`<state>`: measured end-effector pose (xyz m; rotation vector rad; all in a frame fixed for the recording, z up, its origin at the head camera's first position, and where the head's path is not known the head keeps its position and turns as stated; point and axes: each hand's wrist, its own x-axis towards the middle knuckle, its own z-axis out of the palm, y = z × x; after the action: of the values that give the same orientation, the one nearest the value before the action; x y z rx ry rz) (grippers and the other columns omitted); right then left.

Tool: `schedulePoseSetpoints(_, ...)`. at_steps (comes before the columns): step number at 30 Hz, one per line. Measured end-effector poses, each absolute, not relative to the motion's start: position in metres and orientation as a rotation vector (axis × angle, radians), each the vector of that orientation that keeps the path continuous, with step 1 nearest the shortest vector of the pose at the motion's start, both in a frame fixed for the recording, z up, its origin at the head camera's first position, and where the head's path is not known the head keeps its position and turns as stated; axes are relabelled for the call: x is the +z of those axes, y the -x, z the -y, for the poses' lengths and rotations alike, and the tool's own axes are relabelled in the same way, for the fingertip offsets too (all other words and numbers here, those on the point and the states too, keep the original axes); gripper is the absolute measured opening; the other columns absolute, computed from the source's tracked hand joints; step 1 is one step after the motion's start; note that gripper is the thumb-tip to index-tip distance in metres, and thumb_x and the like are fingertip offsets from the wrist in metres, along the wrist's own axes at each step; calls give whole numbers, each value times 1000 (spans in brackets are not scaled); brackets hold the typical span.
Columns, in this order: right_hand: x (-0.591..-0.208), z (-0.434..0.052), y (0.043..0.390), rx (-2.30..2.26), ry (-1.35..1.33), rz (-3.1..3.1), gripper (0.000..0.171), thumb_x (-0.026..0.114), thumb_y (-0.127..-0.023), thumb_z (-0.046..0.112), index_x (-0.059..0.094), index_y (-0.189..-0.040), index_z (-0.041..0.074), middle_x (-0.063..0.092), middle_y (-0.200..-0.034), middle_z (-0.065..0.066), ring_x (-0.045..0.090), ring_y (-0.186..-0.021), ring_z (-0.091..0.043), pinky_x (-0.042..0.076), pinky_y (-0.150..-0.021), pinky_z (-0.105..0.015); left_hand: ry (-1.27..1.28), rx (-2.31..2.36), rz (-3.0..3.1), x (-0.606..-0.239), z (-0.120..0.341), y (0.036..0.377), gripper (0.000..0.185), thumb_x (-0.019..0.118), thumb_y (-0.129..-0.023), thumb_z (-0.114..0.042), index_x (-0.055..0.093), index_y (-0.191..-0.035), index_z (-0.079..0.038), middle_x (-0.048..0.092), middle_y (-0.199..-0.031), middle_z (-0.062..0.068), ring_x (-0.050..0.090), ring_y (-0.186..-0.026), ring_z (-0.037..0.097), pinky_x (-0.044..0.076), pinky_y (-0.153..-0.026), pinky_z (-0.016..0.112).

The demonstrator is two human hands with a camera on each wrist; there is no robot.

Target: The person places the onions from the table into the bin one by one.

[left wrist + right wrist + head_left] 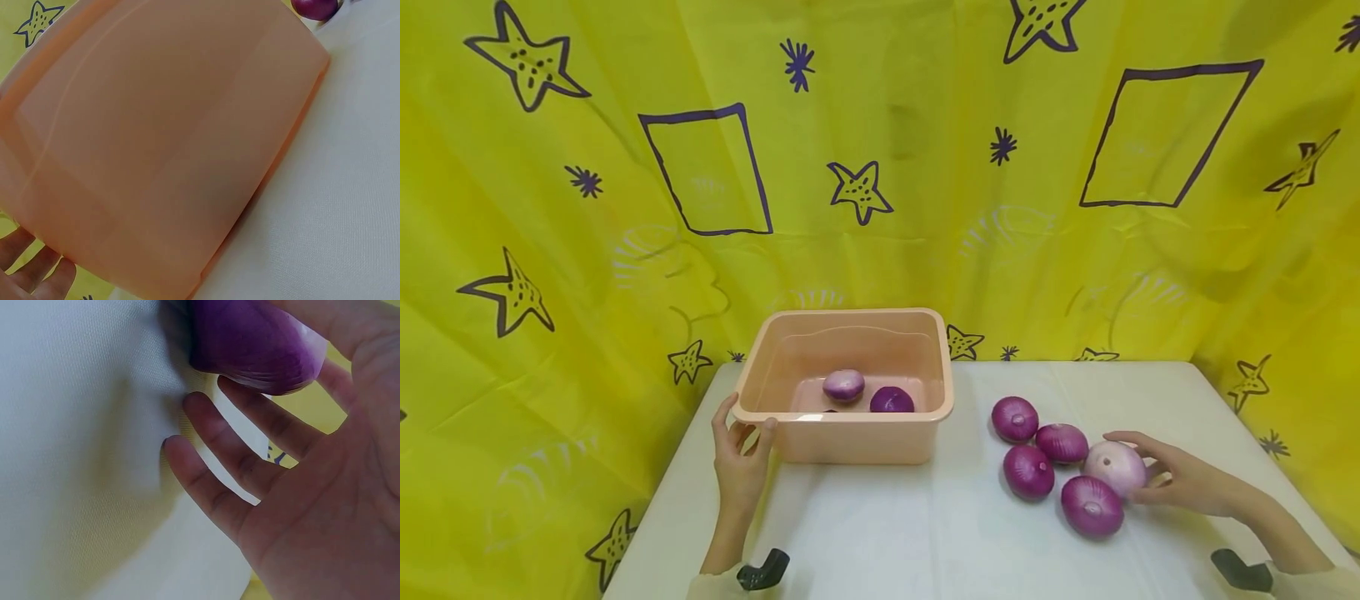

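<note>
A peach plastic bin [857, 440] stands at the back left of the table. My left hand [741, 467] holds its near left corner, thumb at the front of the rim and fingers at the side; its fingertips [59, 275] show past the bin wall in the left wrist view. On the right, my right hand [1180, 479] holds a pale purple-white onion [1112, 468] between thumb and index finger. In the right wrist view the other fingers [215, 434] reach out loosely below the onion [256, 344]. A darker red onion [1092, 507] lies against the pale one.
More red onions [1028, 472] lie grouped left of my right hand. Inside the bin are a pale onion [844, 385] and a dark purple one [892, 400]; the front wall partly hides the contents. A yellow patterned curtain [895, 267] hangs behind the white table [880, 533].
</note>
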<state>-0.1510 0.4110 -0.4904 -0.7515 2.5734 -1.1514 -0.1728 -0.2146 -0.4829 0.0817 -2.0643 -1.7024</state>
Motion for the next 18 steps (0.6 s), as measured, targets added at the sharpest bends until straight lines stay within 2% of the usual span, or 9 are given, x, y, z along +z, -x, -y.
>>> schedulePoseSetpoints(3,-491,-413,151,-1163,748,-2575,74,76,-92,8,38,-156,14,50,-133,20,64,-94,-7,59,-72,-27,-80,-1695,2071,-483,214,173,73,70,-99,-17,28,-159,-23,45,-155,15,54,-125,29,47,-98,20)
schedulePoseSetpoints(7,-490,-416,153,-1170,763,-2570,73,77,-91,7,40,-154,14,55,-131,10,65,-91,-7,59,-70,-28,-86,-1681,2084,-484,214,173,74,70,-99,-17,27,-159,-23,45,-155,16,54,-127,31,47,-103,36)
schedulePoseSetpoints(10,-483,-418,156,-1171,783,-2568,72,77,-91,7,41,-153,14,55,-129,14,65,-90,-7,59,-69,-28,-84,-1678,2087,-483,213,173,73,70,-99,-18,28,-159,-23,46,-155,16,54,-127,31,46,-104,42)
schedulePoseSetpoints(14,-469,-418,163,-1157,836,-2635,72,80,-89,7,43,-150,9,52,-130,26,64,-94,-3,60,-71,-29,-72,-1688,2076,-483,214,174,73,70,-99,-18,28,-159,-23,46,-154,17,54,-126,31,48,-101,28)
schedulePoseSetpoints(18,-456,-414,170,-1151,867,-2715,72,82,-86,6,44,-148,5,52,-130,26,62,-97,-2,60,-72,-29,-87,-1717,2063,-482,214,172,74,70,-99,-17,28,-159,-23,47,-153,18,52,-125,29,46,-94,11)
